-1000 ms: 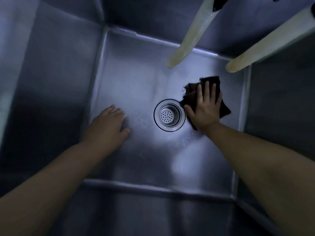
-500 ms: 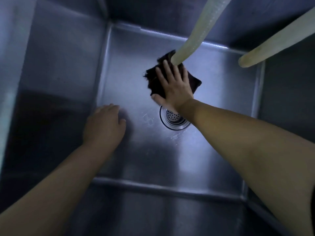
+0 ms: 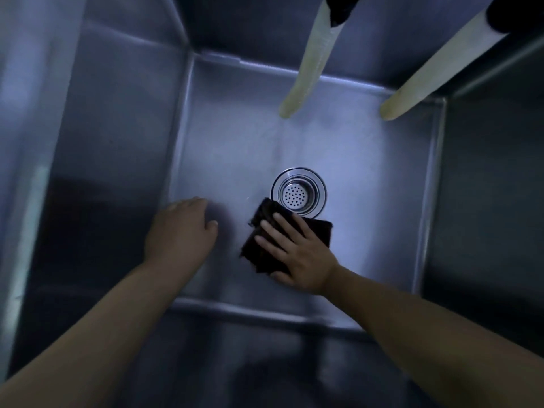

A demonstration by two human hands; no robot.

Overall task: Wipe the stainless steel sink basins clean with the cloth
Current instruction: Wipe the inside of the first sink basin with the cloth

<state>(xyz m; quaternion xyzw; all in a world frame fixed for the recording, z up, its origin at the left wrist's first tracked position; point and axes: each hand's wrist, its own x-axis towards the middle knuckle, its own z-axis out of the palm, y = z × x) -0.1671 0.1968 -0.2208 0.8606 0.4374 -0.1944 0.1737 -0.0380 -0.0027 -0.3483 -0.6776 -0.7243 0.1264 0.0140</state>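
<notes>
I look straight down into a deep stainless steel sink basin (image 3: 235, 148). My right hand (image 3: 297, 254) lies flat with spread fingers on a dark folded cloth (image 3: 259, 251), pressing it to the basin floor just below and left of the round drain strainer (image 3: 298, 192). The cloth's top corner touches the drain's rim. My left hand (image 3: 179, 228) rests palm down on the basin floor near the left wall, fingers curled, holding nothing.
Two pale yellowish hoses (image 3: 309, 69) (image 3: 435, 69) hang down over the basin's far side, ending above the floor. Steep steel walls (image 3: 117, 142) enclose the basin on all sides. The right wall (image 3: 485, 187) is dark.
My right hand has swept the cloth from the far side of the basin, above the drain, toward me to below and left of the drain. The left hand has stayed in place.
</notes>
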